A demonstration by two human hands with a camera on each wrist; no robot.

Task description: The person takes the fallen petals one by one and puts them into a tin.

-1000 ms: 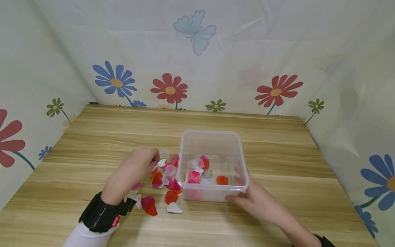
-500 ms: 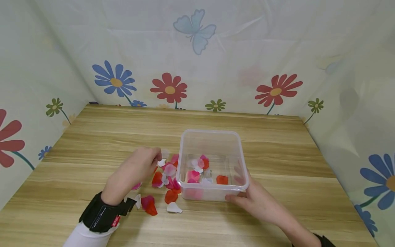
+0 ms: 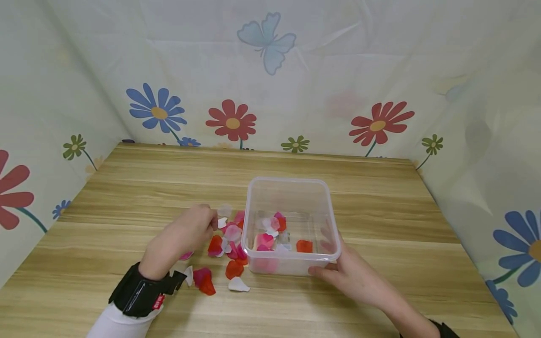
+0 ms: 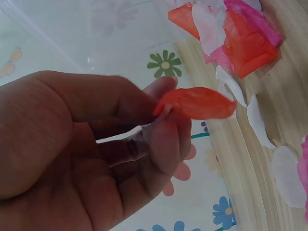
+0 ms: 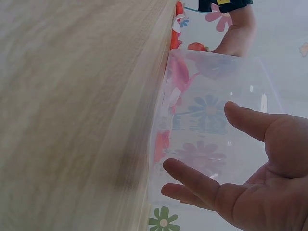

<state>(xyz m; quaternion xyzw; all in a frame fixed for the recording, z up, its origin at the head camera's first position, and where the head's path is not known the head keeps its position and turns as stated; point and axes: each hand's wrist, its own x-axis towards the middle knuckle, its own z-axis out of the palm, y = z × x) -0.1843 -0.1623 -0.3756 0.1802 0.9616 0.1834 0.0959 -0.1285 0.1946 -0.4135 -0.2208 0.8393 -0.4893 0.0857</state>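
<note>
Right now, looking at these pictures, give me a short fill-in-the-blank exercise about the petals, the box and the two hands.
1. The left hand pinches a thin ____ fabric petal in its grip.
2. The right hand steadies the clear square plastic box at its near ____ corner.
3. The loose pile of red, pink and white petals lies on the light wooden table, to the ____ of the box.

Missing words: red; right; left
</note>
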